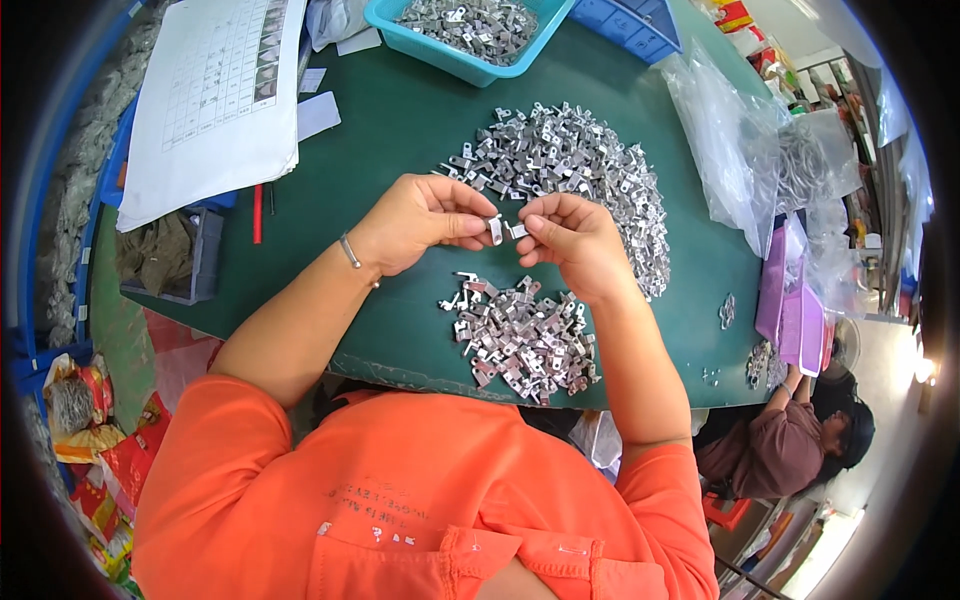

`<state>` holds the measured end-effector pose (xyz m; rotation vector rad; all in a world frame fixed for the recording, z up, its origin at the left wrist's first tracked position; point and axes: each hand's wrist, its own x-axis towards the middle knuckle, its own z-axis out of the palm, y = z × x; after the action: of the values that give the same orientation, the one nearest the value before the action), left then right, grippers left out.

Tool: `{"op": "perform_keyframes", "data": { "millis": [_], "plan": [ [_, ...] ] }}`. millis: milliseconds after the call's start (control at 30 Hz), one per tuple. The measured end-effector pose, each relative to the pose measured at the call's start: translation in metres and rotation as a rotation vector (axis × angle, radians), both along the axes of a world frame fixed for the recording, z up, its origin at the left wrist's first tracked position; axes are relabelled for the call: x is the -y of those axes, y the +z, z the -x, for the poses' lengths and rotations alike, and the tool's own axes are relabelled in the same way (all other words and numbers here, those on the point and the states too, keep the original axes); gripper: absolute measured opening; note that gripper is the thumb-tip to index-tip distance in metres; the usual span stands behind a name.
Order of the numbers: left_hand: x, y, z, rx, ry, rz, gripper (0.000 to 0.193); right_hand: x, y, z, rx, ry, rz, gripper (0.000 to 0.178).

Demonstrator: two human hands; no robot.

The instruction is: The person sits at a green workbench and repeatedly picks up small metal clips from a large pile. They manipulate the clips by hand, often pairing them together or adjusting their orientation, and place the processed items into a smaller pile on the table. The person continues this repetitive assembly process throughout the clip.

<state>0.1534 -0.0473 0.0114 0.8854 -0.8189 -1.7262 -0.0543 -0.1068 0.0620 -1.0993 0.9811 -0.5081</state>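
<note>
While both hands meet above the green desk (400, 130), left hand (415, 222) pinching a small metal bracket (495, 230), right hand (570, 240) pinching another bracket (517, 231), loose pile of brackets (525, 335) at the near edge.

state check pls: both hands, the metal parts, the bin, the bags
left hand: pinching a small metal bracket
right hand: pinching a second small bracket
far pile of brackets: loose, spread on green table
near pile: loose, smaller
teal bin: open, holds brackets
clear bags: crumpled, some filled
</note>
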Motion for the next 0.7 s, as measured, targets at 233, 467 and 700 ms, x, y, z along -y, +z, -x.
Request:
{"op": "perform_keyframes", "data": {
  "millis": [233,467,700],
  "plan": [
    [-0.006,0.012,-0.008,0.416,-0.454,0.301,0.006,0.000,0.009,0.010,-0.373,0.683,0.412,0.009],
    [0.008,-0.008,0.004,1.261,0.449,0.644,0.022,0.004,-0.035,-0.036,-0.726,0.282,1.368,0.012],
    [0.001,-0.009,0.004,1.054,0.268,0.556,0.012,0.000,-0.029,-0.015,-0.577,0.283,1.255,0.008]
  ]
}}
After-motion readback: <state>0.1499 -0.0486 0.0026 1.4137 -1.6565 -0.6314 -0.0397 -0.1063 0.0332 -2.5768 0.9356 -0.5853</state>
